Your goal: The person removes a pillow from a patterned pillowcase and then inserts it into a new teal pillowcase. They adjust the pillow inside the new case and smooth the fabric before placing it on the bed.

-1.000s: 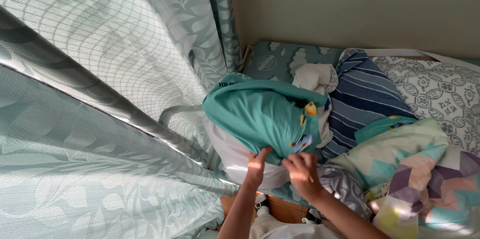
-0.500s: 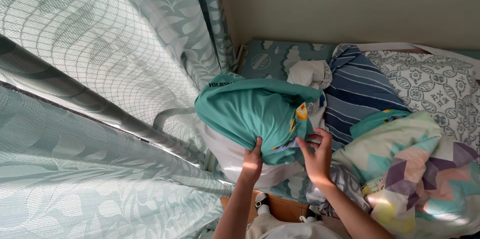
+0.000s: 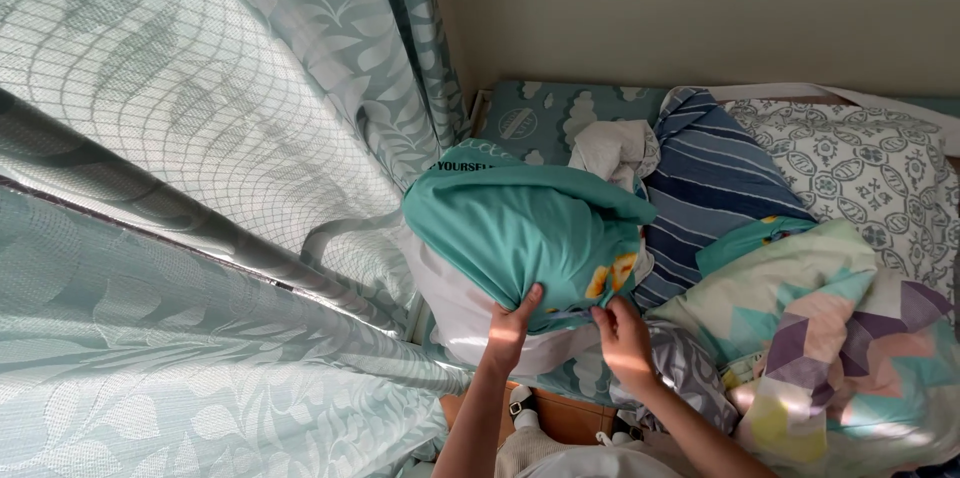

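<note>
Gripping the lower hem of a teal pillowcase point(image 3: 530, 233), the left hand point(image 3: 512, 323) and right hand point(image 3: 622, 333) are seen closed on the fabric, fingers pinched at its open edge. Compared with half a second ago, the right hand is placed lower and nearer the left, and the bundle is set slightly higher. A white pillow point(image 3: 470, 313) is partly sheathed, bulging below the case. The pillow's long axis is angled from lower left to upper right, beside a patterned curtain point(image 3: 200, 188) and a striped blue pillow point(image 3: 715, 183) on the bed.
</note>
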